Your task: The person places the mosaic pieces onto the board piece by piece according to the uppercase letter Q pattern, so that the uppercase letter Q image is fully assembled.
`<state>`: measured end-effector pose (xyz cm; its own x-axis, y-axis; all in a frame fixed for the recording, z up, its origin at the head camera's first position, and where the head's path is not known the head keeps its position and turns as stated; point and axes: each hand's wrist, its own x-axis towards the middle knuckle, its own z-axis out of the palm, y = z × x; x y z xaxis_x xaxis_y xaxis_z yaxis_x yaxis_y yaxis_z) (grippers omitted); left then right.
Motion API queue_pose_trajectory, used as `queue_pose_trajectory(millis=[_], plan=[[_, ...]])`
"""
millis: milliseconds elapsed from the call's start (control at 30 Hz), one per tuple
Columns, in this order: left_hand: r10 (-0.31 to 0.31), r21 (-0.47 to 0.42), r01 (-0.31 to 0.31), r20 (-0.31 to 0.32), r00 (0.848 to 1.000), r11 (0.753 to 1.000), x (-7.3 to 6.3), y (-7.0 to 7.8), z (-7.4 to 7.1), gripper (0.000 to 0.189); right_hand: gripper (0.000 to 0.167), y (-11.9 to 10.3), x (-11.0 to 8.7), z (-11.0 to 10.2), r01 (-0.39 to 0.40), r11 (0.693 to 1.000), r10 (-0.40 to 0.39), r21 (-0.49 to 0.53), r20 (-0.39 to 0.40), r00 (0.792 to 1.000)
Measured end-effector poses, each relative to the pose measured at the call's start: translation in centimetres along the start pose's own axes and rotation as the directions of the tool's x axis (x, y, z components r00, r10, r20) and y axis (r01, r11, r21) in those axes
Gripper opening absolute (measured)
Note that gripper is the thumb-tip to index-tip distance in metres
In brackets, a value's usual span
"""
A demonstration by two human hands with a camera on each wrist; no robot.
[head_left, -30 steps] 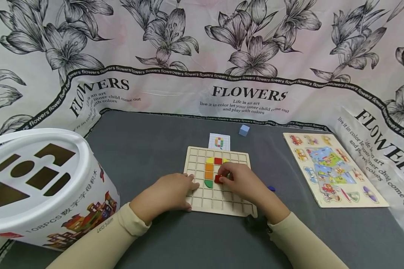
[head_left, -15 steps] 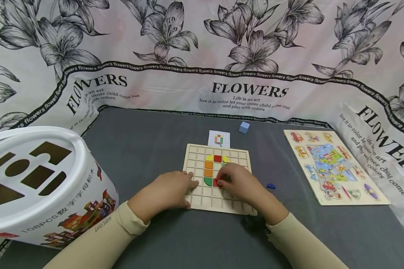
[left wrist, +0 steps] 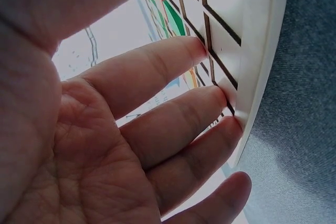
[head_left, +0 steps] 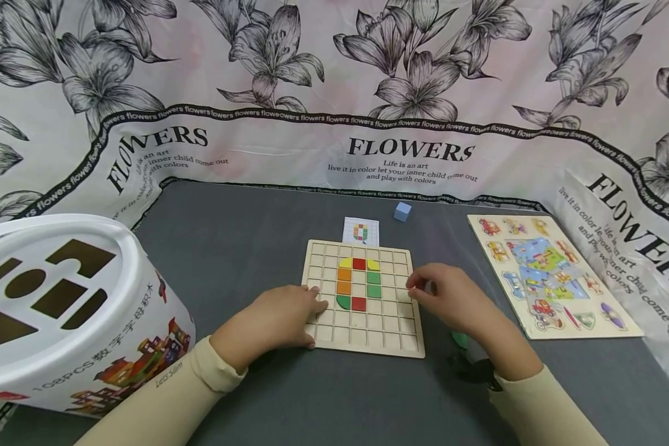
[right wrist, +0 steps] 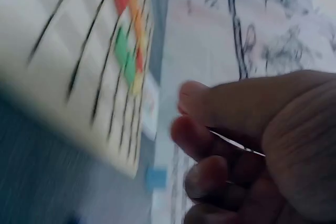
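A wooden grid board (head_left: 362,341) lies flat in the middle of the table. On it, colored pieces form a ring: yellow corners, orange squares (head_left: 344,280), green squares (head_left: 373,284), a green quarter-round (head_left: 342,301) and red squares, one at the bottom (head_left: 358,303). My left hand (head_left: 270,317) rests on the board's left edge, its fingers fairly straight in the left wrist view. Just beyond the right edge hovers my right hand (head_left: 454,297). Its fingers curl loosely and nothing shows between thumb and index finger (right wrist: 184,132) in the right wrist view.
Behind the board lies a pattern card (head_left: 371,238), with a blue cube (head_left: 402,212) near it. A green piece (head_left: 459,339) sits by my right forearm. A picture puzzle board (head_left: 557,332) lies at right; a large white bucket (head_left: 145,365) stands at left.
The red square has been let go in the cell beside the green quarter-round. My right hand has moved right, off the board. The left hand stays on the board's edge.
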<state>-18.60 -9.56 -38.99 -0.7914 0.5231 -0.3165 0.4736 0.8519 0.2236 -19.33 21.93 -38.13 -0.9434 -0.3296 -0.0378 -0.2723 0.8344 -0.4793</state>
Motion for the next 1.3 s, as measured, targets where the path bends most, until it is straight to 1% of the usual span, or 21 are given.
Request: queue_pose_trajectory(millis=[100,167,300,367,400,533,633,733,833,900,1000,1133,1200,1300], plan=[[-0.002,-0.010,0.002,0.000,1.000,1.000,-0.1,0.1,-0.1,0.069,0.004,2.2,-1.9,-0.5,-0.051,0.998,0.053,-0.024,0.066,0.996],[-0.003,-0.015,0.003,0.000,1.000,1.000,-0.2,0.1,-0.2,0.069,0.008,3.5,-3.2,-0.6,-0.103,0.994,0.107,-0.046,0.098,0.989],[-0.001,-0.019,0.001,-0.001,1.000,1.000,-0.2,0.1,-0.2,0.069,0.022,5.2,-5.3,-0.7,-0.236,0.969,0.245,-0.072,0.159,0.956],[0.000,-0.017,0.000,0.000,1.000,1.000,-0.2,0.0,-0.1,0.069,0.025,5.6,-5.9,-0.6,-0.270,0.960,0.280,-0.077,0.173,0.944],[0.000,-0.014,0.000,0.001,1.000,1.000,-0.2,0.0,-0.1,0.069,0.025,5.7,-6.1,-0.5,-0.277,0.958,0.286,-0.073,0.176,0.942],[-0.002,-0.002,0.002,-0.001,1.000,1.000,0.0,-0.1,0.0,0.069,0.019,5.7,-6.2,-0.2,-0.248,0.967,0.254,-0.059,0.139,0.957],[0.000,0.003,0.000,-0.006,1.000,1.000,0.1,-0.2,0.1,0.068,0.020,5.7,-6.3,-0.1,-0.239,0.970,0.242,-0.042,0.126,0.962],[0.002,0.003,-0.002,-0.007,1.000,1.000,0.0,-0.1,0.1,0.067,0.022,5.5,-6.4,-0.1,-0.245,0.969,0.247,-0.032,0.112,0.962],[0.006,0.001,-0.006,-0.009,1.000,1.000,-0.1,0.0,0.1,0.067,0.020,4.8,-6.3,0.0,-0.225,0.974,0.226,-0.036,0.067,0.972],[0.006,-0.001,-0.006,-0.008,1.000,1.000,-0.1,0.0,0.0,0.068,0.017,3.7,-5.9,0.1,-0.197,0.980,0.198,-0.037,0.031,0.980],[0.000,-0.005,0.000,-0.007,1.000,1.000,-0.2,0.0,0.0,0.068,0.012,1.7,-4.7,0.4,-0.135,0.991,0.135,-0.025,0.003,0.991],[-0.002,-0.010,0.002,-0.008,1.000,1.000,-0.3,-0.1,-0.1,0.068,0.009,-0.9,-2.1,1.6,-0.055,0.999,0.054,0.003,0.037,0.998],[0.002,-0.011,-0.003,-0.011,1.000,1.000,-0.3,0.0,-0.1,0.068,0.009,-1.6,-0.8,2.4,-0.017,1.000,0.016,0.016,0.054,0.998],[0.009,-0.011,-0.010,-0.021,1.000,1.000,-0.3,0.1,-0.1,0.068,0.010,-2.2,0.8,3.2,0.035,0.998,-0.038,0.043,0.063,0.997]])
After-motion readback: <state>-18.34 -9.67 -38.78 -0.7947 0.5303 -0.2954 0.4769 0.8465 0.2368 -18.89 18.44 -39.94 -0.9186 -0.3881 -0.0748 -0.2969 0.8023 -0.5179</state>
